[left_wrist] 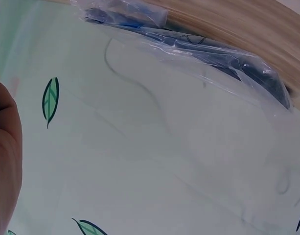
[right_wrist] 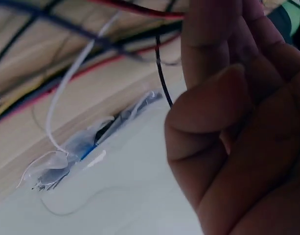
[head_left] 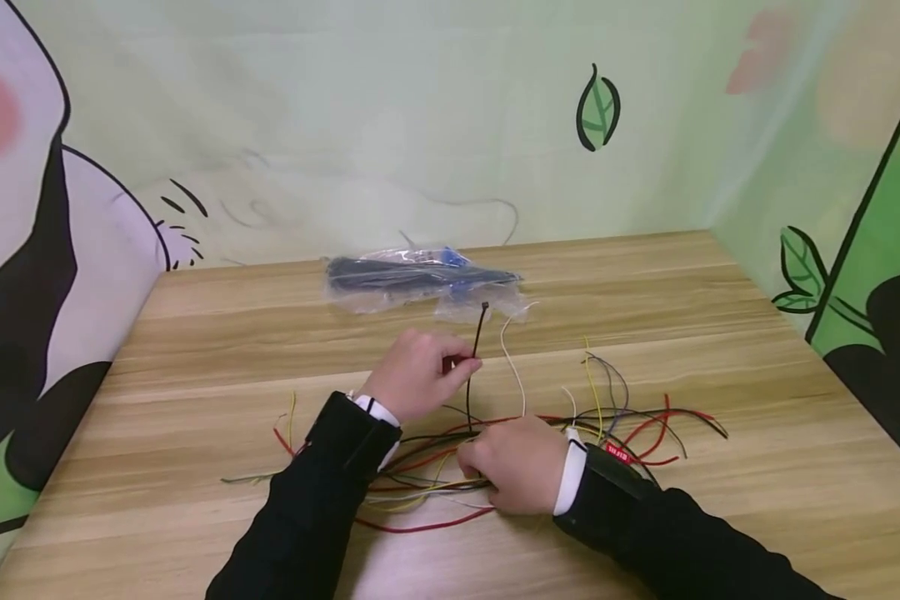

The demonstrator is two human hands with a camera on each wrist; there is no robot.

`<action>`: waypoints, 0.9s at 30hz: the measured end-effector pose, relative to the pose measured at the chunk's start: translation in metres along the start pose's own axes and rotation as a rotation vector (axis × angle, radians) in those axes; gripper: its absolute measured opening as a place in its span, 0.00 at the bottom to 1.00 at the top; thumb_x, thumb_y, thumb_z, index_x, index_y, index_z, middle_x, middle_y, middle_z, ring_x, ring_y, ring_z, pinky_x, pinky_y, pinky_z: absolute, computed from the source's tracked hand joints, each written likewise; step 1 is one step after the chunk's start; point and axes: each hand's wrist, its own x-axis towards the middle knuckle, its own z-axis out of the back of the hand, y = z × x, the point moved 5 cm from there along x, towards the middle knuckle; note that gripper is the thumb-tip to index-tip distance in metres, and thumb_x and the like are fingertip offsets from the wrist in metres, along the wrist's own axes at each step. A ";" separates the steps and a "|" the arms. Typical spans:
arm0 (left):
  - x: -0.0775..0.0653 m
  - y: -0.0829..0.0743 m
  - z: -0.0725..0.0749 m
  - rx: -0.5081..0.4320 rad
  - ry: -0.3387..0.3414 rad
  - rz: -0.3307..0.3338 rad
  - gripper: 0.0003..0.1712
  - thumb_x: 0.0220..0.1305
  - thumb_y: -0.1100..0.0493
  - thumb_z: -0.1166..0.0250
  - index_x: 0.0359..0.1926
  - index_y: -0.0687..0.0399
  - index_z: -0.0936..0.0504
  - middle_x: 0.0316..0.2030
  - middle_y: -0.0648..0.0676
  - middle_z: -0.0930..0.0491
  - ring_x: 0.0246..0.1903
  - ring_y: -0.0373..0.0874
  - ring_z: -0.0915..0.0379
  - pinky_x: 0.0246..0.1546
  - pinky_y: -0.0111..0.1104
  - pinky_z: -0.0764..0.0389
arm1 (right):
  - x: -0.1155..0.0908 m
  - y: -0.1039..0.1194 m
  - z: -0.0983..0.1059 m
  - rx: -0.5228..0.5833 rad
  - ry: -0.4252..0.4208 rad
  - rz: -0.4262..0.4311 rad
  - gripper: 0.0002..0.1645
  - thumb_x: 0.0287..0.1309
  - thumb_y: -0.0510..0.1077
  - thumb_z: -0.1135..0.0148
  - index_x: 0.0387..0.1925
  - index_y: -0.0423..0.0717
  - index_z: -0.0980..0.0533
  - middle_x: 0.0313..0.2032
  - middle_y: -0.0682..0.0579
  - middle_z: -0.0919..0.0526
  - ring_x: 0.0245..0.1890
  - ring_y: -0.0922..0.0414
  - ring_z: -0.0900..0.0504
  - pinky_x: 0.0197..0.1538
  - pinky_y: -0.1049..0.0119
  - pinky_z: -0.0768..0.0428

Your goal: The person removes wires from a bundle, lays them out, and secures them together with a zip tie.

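Note:
In the head view, my left hand (head_left: 423, 375) pinches a black cable tie (head_left: 477, 329) between thumb and index finger. The tie stands upright, its small square head on top and its tail running down behind the wires. My right hand (head_left: 521, 462) holds the middle of a loose bundle of coloured wires (head_left: 435, 454) in curled fingers; the fingertips are partly hidden. Up close in the right wrist view, red wire (right_wrist: 140, 9) and dark wires pass behind the bent fingers (right_wrist: 208, 58). Only an edge of the left hand (left_wrist: 5, 156) shows in the left wrist view.
A clear plastic bag (head_left: 420, 279) of dark cable ties lies at the back of the wooden table (head_left: 232, 333). Loose wire ends (head_left: 667, 425) fan out at the right, and a white wire (head_left: 512, 358) reaches toward the bag. A printed backdrop (head_left: 420, 125) rises behind.

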 end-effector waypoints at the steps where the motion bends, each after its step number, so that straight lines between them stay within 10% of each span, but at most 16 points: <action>1: 0.000 0.000 0.000 0.001 -0.003 -0.002 0.06 0.67 0.64 0.32 0.32 0.58 0.12 0.22 0.46 0.20 0.20 0.33 0.31 0.23 0.28 0.27 | 0.001 0.001 -0.002 -0.009 -0.001 -0.002 0.14 0.41 0.36 0.28 0.26 0.56 0.22 0.25 0.62 0.21 0.25 0.62 0.22 0.23 0.59 0.25; 27: -0.003 -0.004 0.000 -0.015 0.038 -0.035 0.05 0.66 0.64 0.31 0.32 0.58 0.12 0.24 0.46 0.19 0.22 0.33 0.30 0.25 0.27 0.27 | 0.010 -0.007 -0.014 0.025 0.008 0.039 0.15 0.41 0.35 0.29 0.26 0.51 0.28 0.22 0.59 0.27 0.22 0.61 0.27 0.24 0.62 0.28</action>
